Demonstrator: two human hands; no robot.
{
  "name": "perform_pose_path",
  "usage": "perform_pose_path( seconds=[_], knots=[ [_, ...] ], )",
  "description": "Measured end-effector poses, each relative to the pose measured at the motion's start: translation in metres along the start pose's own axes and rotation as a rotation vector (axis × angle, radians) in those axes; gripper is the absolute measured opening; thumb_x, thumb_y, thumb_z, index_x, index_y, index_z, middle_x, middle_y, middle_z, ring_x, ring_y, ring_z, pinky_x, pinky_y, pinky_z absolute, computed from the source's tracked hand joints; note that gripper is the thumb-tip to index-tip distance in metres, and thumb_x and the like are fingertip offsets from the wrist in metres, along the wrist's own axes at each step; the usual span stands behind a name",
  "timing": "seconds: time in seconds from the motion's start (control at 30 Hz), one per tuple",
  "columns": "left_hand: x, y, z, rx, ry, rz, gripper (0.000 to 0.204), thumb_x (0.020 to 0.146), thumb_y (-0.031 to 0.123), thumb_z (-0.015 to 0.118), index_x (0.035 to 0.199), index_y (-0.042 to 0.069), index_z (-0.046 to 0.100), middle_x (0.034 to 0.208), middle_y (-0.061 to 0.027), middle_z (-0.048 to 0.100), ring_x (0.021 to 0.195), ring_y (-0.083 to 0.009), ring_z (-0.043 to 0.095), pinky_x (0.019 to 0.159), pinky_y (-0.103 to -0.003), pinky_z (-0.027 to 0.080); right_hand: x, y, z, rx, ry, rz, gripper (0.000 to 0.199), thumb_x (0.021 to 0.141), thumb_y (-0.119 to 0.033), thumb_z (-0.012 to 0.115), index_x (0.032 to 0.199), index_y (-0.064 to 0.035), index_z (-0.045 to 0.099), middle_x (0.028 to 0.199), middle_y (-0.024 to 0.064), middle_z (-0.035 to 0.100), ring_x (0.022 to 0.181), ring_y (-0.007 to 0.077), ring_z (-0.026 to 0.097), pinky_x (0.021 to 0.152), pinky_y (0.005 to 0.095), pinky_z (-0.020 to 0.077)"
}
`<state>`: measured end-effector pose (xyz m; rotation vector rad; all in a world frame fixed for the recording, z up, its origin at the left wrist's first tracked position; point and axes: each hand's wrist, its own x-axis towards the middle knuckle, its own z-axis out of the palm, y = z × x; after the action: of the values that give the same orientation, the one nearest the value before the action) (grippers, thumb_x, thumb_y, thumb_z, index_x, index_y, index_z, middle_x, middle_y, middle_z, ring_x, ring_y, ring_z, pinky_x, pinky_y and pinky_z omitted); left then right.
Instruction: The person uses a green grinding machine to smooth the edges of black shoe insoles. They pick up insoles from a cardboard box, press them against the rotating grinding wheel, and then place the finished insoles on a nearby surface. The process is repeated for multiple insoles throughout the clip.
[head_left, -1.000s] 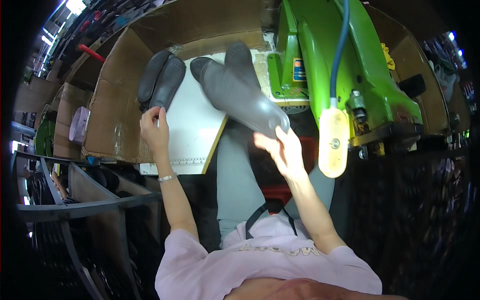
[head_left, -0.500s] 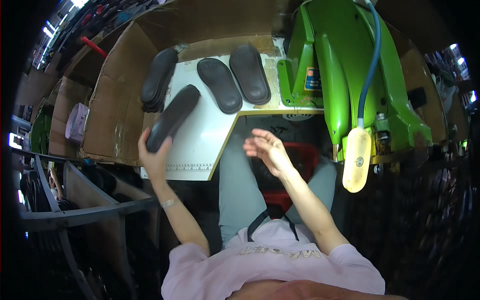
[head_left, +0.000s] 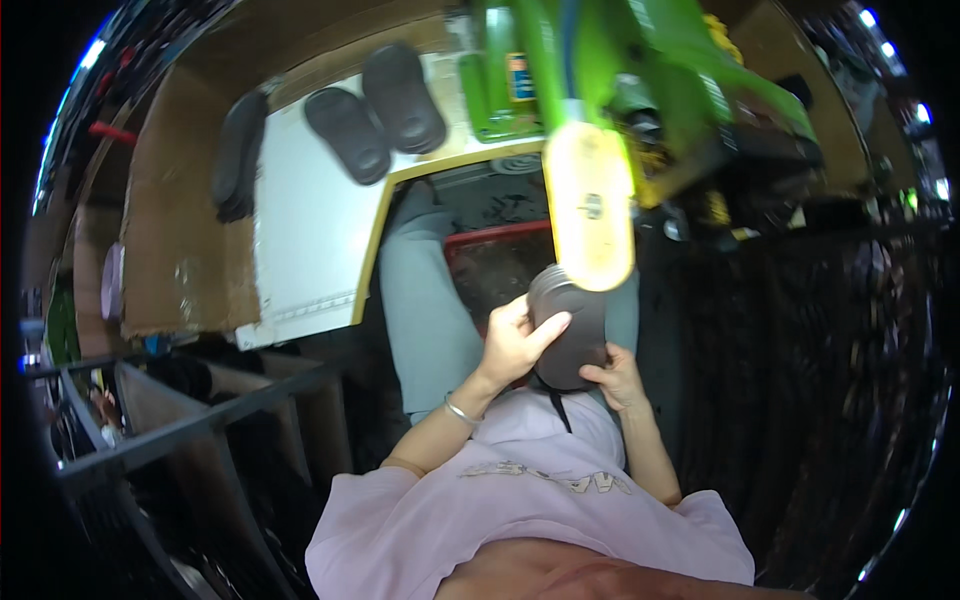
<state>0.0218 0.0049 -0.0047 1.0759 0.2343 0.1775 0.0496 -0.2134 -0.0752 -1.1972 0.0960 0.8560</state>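
Note:
Both my hands hold one dark grey shoe sole (head_left: 570, 335) close to my chest, just under the yellow oval pad (head_left: 588, 205) of a green machine (head_left: 640, 70). My left hand (head_left: 515, 340) grips the sole's left edge with the thumb across it. My right hand (head_left: 615, 375) supports it from below right. Three more dark soles lie on the white board (head_left: 300, 230) ahead: one (head_left: 237, 155) at its left edge, two (head_left: 345, 135) (head_left: 403, 97) at the far end.
A cardboard wall (head_left: 175, 250) borders the board on the left. A red bin (head_left: 495, 265) sits below between my knees. Metal racks (head_left: 180, 430) stand at lower left. Dark shelving fills the right side.
My left hand carried a sole from the board down toward my chest. My right hand came in to meet it, and both now hold it under the yellow pad.

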Motion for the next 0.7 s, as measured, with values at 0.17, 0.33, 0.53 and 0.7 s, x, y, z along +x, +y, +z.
perform_pose_path(
  seconds=[0.17, 0.33, 0.53, 0.7],
  knots=[
    [0.055, 0.016, 0.044, 0.455, -0.06, 0.121, 0.022, 0.084, 0.007, 0.069, 0.102, -0.005, 0.066, 0.085, -0.0029, 0.067, 0.073, -0.0072, 0.058, 0.065, -0.022, 0.049, -0.007, 0.004, 0.025, -0.041, 0.064, -0.112, 0.045, 0.07, -0.008, 0.082, 0.108, 0.0042, 0.061, 0.103, 0.0093, 0.065, 0.094, 0.0158, 0.061, 0.086, 0.0301, 0.0482],
    [0.055, 0.024, 0.047, 0.278, 0.024, 0.064, 0.018, 0.083, 0.001, 0.068, 0.099, -0.006, 0.065, 0.088, -0.0048, 0.067, 0.076, -0.0073, 0.059, 0.069, -0.021, 0.049, -0.015, -0.004, 0.02, -0.17, 0.014, -0.106, 0.054, 0.064, -0.012, 0.084, 0.11, 0.0049, 0.061, 0.106, 0.009, 0.064, 0.098, 0.0174, 0.059, 0.09, 0.0297, 0.0453],
    [0.035, 0.015, 0.036, 0.161, 0.104, -0.061, 0.024, 0.083, -0.003, 0.065, 0.106, -0.007, 0.062, 0.094, -0.0073, 0.066, 0.082, -0.0101, 0.061, 0.074, -0.022, 0.05, -0.04, -0.02, -0.052, -0.068, 0.059, -0.074, 0.061, 0.054, 0.002, 0.08, 0.111, 0.0098, 0.059, 0.109, 0.0126, 0.063, 0.099, 0.0202, 0.061, 0.088, 0.0328, 0.0478],
    [0.043, 0.01, 0.035, 0.148, 0.037, 0.054, 0.023, 0.083, -0.001, 0.066, 0.105, -0.006, 0.062, 0.094, -0.0071, 0.066, 0.08, -0.0094, 0.06, 0.073, -0.022, 0.05, -0.021, -0.106, -0.063, 0.086, 0.286, -0.545, 0.068, 0.07, 0.002, 0.059, 0.134, 0.0039, 0.038, 0.127, 0.0145, 0.052, 0.117, 0.0265, 0.052, 0.102, 0.0381, 0.0407]
  ],
)
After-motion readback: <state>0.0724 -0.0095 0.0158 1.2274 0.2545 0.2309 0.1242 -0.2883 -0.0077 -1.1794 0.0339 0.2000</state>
